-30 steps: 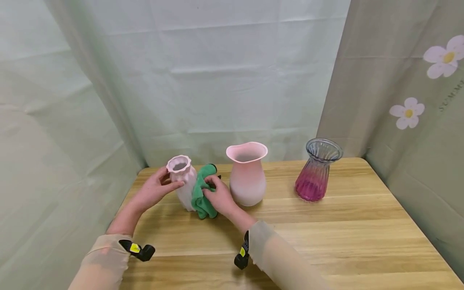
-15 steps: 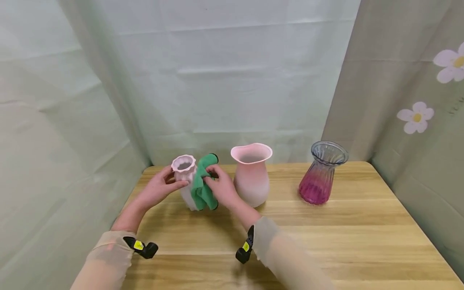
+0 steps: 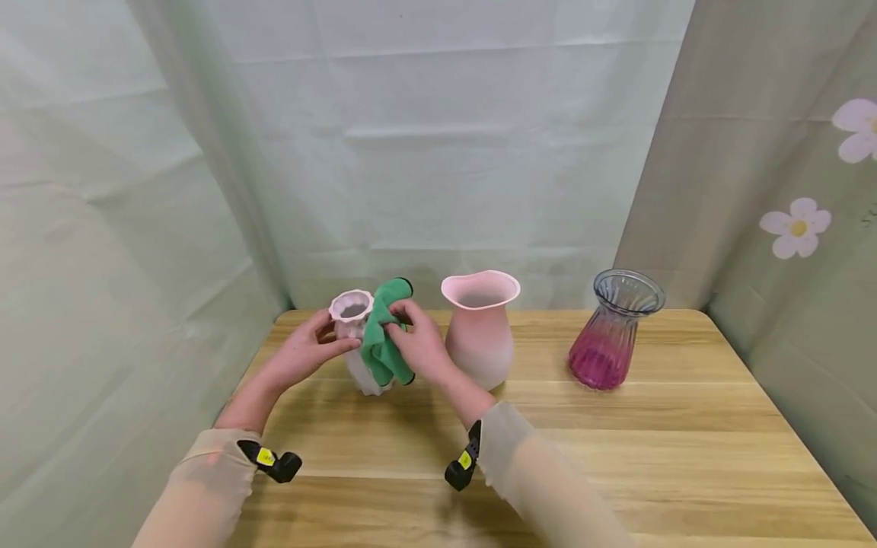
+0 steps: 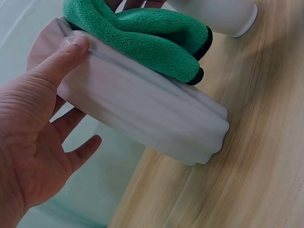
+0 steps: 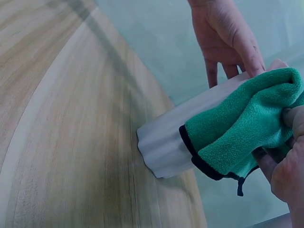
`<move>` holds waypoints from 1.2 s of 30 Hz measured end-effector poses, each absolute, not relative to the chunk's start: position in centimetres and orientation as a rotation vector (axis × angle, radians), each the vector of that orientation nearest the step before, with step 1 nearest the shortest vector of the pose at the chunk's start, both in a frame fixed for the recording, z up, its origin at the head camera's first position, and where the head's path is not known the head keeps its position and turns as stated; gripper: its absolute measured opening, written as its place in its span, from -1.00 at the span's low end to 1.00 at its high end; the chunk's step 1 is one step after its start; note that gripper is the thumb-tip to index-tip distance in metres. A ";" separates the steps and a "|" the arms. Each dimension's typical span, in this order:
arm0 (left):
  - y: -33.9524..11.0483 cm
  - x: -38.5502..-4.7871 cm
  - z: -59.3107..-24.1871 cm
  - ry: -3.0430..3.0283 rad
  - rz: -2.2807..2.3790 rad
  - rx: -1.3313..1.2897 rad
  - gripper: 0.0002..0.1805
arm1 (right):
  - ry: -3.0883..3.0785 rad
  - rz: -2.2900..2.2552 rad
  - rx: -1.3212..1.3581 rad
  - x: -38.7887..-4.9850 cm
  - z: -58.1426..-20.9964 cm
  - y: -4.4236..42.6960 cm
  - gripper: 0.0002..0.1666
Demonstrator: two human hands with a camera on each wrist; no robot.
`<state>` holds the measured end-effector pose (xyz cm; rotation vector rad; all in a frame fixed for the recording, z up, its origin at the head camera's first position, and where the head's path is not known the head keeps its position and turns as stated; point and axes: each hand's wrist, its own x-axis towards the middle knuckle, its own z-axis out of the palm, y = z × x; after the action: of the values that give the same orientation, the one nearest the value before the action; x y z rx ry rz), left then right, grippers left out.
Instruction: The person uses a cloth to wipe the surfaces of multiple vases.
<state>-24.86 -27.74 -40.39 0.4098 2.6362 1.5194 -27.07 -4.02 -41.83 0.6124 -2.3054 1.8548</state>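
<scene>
A: ok so what's changed rn?

B: the green cloth (image 3: 380, 354) slid up the side of the small pale vase (image 4: 142, 104), top edge pokes above the rim now. imo that means it's the upper part of that side getting the cloth, w/ the bottom bit left uncovered

A: hands?

B: left hand (image 3: 304, 354) has its thumb + fingers round the vase's neck, couple of fingers sticking out loose. right hand (image 3: 421, 346) is pinching the cloth, fingers bunched in the folds

A: and the vase is where?

B: on the table (image 3: 671, 457) afaict, near the far left corner, just left of the taller pink vase (image 3: 479, 342). can't tell if it's tilted a bit tbh

A: k, vs a sec ago?

B: cloth top was approx level w/ the mouth and its lower edge hung past the base, now the base shows. left hand's hold looks the same, pink vase + purple glass vase (image 3: 606, 342) haven't budged afaict, just the head view drifting a bit
</scene>
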 end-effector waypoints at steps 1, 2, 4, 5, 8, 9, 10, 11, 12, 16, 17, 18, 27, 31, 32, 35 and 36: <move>-27.8 -24.8 -40.4 2.638 1.517 0.410 -0.17 | -2.305 1.854 0.614 -27.1 -41.9 -4.0 -0.82; -27.8 -24.8 -40.3 2.639 1.514 0.411 -0.17 | -2.307 1.852 0.614 -27.1 -42.0 -4.1 -0.82; -27.8 -24.9 -40.3 2.644 1.509 0.409 -0.18 | -2.306 1.853 0.618 -27.2 -42.2 -4.1 -0.83; -27.8 -24.9 -40.3 2.647 1.506 0.409 -0.18 | -2.305 1.857 0.618 -27.2 -42.4 -4.1 -0.84; -27.8 -25.0 -40.3 2.647 1.504 0.414 -0.19 | -2.298 1.866 0.610 -27.2 -43.1 -4.1 -0.86; -27.8 -25.0 -40.3 2.648 1.502 0.415 -0.19 | -2.299 1.867 0.607 -27.1 -43.3 -4.0 -0.87; -27.7 -25.1 -40.3 2.646 1.502 0.418 -0.19 | -2.301 1.868 0.602 -27.1 -43.6 -4.0 -0.88; -27.7 -25.2 -40.4 2.642 1.505 0.420 -0.20 | -2.301 1.868 0.602 -27.1 -44.0 -3.9 -0.89; -27.6 -25.3 -40.4 2.638 1.509 0.423 -0.20 | -2.306 1.869 0.595 -27.0 -44.4 -3.9 -0.89; -27.5 -25.5 -40.4 2.636 1.511 0.439 -0.20 | -2.332 1.863 0.563 -26.9 -46.3 -3.6 -0.89; -27.4 -25.5 -40.4 2.634 1.514 0.445 -0.21 | -2.345 1.859 0.549 -26.9 -46.8 -3.6 -0.89; -27.4 -25.5 -40.4 2.633 1.514 0.450 -0.21 | -2.358 1.857 0.534 -26.8 -47.3 -3.5 -0.89; -27.4 -25.4 -40.5 2.641 1.522 0.430 -0.19 | -2.378 1.846 0.549 -26.7 -48.8 -3.6 -0.88; -27.6 -25.4 -40.6 2.632 1.535 0.426 -0.19 | -2.381 1.855 0.550 -26.8 -48.5 -3.7 -0.89; -27.7 -25.3 -40.6 2.632 1.533 0.426 -0.19 | -2.380 1.856 0.547 -26.8 -48.3 -3.8 -0.89; -27.8 -25.3 -40.6 2.638 1.530 0.424 -0.18 | -2.376 1.862 0.544 -26.9 -47.8 -3.9 -0.89; -27.9 -25.2 -40.6 2.642 1.529 0.425 -0.18 | -2.373 1.863 0.548 -26.9 -47.6 -3.9 -0.89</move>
<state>-25.23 -27.87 -40.65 0.4247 2.6419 1.5285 -26.87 -3.94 -47.57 0.5477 -2.3729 1.8635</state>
